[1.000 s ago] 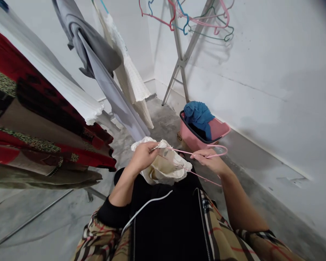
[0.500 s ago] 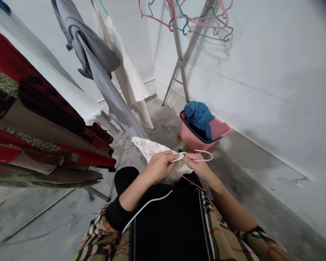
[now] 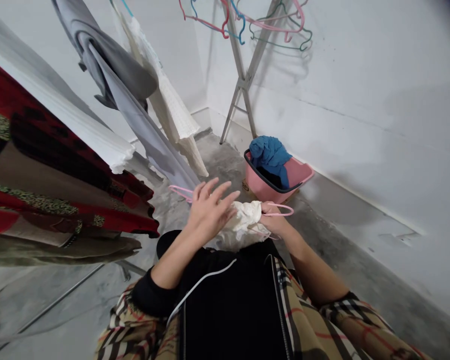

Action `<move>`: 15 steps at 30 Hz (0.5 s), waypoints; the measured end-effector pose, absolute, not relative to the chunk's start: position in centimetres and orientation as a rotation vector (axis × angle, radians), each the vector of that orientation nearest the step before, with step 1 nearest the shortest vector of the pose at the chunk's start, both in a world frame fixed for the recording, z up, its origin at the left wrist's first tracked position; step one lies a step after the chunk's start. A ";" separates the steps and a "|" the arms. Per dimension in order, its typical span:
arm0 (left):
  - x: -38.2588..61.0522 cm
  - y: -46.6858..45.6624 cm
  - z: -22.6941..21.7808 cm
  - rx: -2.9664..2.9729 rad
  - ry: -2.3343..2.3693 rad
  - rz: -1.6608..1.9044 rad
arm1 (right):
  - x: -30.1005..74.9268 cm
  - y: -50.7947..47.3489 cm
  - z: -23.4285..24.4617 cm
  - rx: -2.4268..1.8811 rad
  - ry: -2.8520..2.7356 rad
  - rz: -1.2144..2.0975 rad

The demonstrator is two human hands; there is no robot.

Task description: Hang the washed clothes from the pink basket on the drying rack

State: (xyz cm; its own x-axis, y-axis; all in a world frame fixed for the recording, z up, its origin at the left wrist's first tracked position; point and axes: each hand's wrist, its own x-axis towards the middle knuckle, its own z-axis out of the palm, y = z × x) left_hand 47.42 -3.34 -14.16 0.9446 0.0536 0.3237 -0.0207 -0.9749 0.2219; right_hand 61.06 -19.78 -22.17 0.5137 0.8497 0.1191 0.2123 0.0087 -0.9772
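Note:
My left hand [image 3: 209, 208] hovers with fingers spread over a small cream lace garment [image 3: 242, 226], holding nothing. A pink wire hanger [image 3: 281, 209] runs through the garment; its hook shows on the right and one end [image 3: 180, 191] pokes out on the left. My right hand [image 3: 272, 222] is closed around the garment and the hanger near the hook. Both hands are in front of my black top.
A pink laundry basket [image 3: 272, 189] with blue cloth [image 3: 269, 153] stands by the white wall. A drying rack [image 3: 241, 80] carries several empty hangers [image 3: 281, 25]. Grey, white and cream clothes [image 3: 142, 115] hang on the left, beside a red patterned fabric [image 3: 52, 185].
My left hand let go of the garment and opened, lifting above it. The hanger now sits inside the garment, its end poking out left. The view shifted slightly.

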 end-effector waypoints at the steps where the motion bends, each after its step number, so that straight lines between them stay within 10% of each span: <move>1: 47.5 -2.9 -14.0 2.938 0.019 0.472 | 61.2 -19.8 -21.5 -1.523 -1.001 0.632; 15: 44.6 -0.6 -12.2 3.156 0.024 0.648 | 68.4 -24.3 -26.3 -1.661 -0.637 0.776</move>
State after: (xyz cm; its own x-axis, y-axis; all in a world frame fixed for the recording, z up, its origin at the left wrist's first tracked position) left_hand 44.64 -0.58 -12.18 0.9191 -0.0017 0.3940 0.0307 -0.9966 -0.0759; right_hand 68.38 -24.33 -26.31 0.6359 0.7550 -0.1601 0.0097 -0.2153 -0.9765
